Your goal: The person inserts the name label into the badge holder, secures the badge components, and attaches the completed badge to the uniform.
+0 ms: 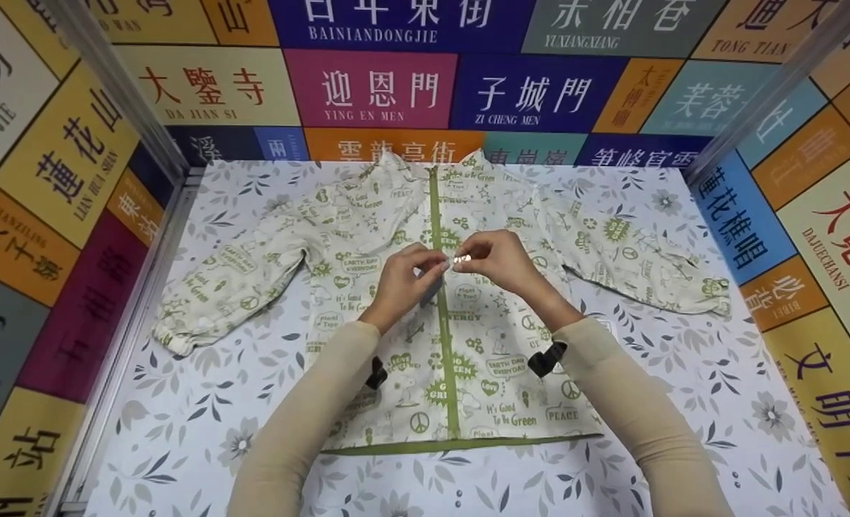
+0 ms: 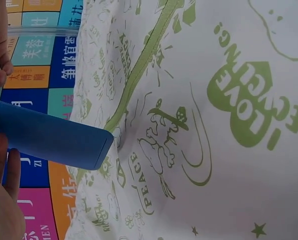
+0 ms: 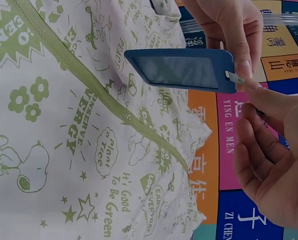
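Observation:
A blue badge holder (image 3: 181,70) with a clear window hangs by one short end in front of the jacket, a metal clip (image 3: 234,77) at that end. My left hand (image 1: 409,278) pinches it at the clip end, thumb against the clip. My right hand (image 1: 500,262) meets it there and pinches the shiny metal piece between thumb and forefinger. The holder's blue back (image 2: 54,135) shows in the left wrist view. Below the hands lies a white jacket (image 1: 367,316) with green print and a green zipper (image 1: 445,359), spread flat.
The jacket's sleeves (image 1: 231,280) spread to both sides on a table covered with a leaf-patterned cloth (image 1: 181,424). Colourful panels (image 1: 367,86) with lettering stand at the back and both sides. Dark straps (image 1: 547,359) sit at my wrists.

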Demonstrator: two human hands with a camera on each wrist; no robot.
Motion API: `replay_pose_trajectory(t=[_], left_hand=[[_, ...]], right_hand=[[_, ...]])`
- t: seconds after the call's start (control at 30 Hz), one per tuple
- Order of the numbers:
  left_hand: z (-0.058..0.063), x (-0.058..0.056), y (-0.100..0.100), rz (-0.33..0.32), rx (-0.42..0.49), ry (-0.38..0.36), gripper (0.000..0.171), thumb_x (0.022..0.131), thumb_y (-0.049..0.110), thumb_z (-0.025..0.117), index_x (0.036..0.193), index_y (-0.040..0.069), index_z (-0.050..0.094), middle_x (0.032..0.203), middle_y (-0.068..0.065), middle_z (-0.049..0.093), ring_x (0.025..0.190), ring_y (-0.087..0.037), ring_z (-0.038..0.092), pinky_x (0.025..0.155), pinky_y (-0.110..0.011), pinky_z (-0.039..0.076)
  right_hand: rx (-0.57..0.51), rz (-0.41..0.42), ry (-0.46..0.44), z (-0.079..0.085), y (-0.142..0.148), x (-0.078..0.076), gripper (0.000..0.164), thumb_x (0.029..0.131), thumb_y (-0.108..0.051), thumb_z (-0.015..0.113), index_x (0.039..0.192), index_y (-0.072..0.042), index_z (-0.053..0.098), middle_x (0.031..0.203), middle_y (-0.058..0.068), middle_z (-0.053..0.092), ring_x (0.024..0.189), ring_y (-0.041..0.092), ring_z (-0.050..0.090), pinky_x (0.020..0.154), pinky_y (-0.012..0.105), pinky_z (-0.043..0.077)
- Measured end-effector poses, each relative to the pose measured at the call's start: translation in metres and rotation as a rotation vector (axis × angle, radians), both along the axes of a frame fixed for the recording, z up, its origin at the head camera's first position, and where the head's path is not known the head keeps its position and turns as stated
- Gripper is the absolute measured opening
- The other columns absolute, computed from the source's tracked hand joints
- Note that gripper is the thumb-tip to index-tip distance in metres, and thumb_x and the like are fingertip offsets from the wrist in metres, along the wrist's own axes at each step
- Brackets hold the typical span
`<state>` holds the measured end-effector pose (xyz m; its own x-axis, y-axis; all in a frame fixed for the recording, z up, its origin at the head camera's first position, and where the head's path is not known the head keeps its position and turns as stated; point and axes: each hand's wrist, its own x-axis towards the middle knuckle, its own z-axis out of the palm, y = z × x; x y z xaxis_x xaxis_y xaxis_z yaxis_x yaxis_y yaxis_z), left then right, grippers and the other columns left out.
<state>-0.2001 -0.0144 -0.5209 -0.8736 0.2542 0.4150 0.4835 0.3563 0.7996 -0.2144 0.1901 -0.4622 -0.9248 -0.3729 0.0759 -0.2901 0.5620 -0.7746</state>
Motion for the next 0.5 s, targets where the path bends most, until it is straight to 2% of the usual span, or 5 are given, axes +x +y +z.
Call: replay_pose_trajectory(t=[0.13, 0.27, 0.37, 0.5], left_hand=[[-0.0020, 0.0002, -0.0006, -0.008, 0.011, -0.046, 0.020, 0.095, 0.027, 0.066, 0.106, 0.012, 0.074, 0.093, -0.001, 0.067, 0.082, -0.011, 0.065, 0.078, -0.028, 0.057], [-0.0032, 0.0005, -0.0015, -0.011, 0.024, -0.092, 0.022, 0.096, 0.029, 0.065, 0.108, 0.013, 0.072, 0.095, -0.002, 0.066, 0.084, -0.010, 0.064, 0.081, -0.027, 0.056], [-0.0031, 0.0011, -0.0021, -0.009, 0.008, -0.093, 0.023, 0.097, 0.031, 0.062, 0.110, 0.014, 0.071, 0.097, -0.002, 0.065, 0.086, -0.010, 0.064, 0.083, -0.027, 0.055], [-0.0035, 0.0014, -0.0030, -0.009, -0.022, -0.053, 0.026, 0.099, 0.033, 0.059, 0.113, 0.016, 0.072, 0.097, -0.001, 0.065, 0.087, -0.011, 0.064, 0.082, -0.030, 0.056]], right_hand=[[0.000, -0.016, 0.002, -0.0018, -0.0018, 0.0006, 0.012, 0.083, -0.023, 0.080, 0.093, -0.017, 0.078, 0.087, 0.004, 0.074, 0.070, 0.015, 0.064, 0.065, 0.030, 0.053], [-0.056, -0.051, -0.033, -0.0041, -0.0049, 0.0024, 0.015, 0.083, -0.024, 0.081, 0.095, -0.016, 0.079, 0.094, 0.005, 0.076, 0.075, 0.015, 0.067, 0.069, 0.030, 0.057], [-0.111, -0.070, -0.065, -0.0058, -0.0069, 0.0032, 0.016, 0.081, -0.025, 0.082, 0.095, -0.018, 0.080, 0.097, 0.006, 0.076, 0.077, 0.015, 0.069, 0.071, 0.029, 0.058], [-0.148, -0.079, -0.079, -0.0077, -0.0074, 0.0037, 0.016, 0.081, -0.027, 0.082, 0.095, -0.018, 0.080, 0.096, 0.007, 0.076, 0.076, 0.014, 0.069, 0.070, 0.028, 0.058]])
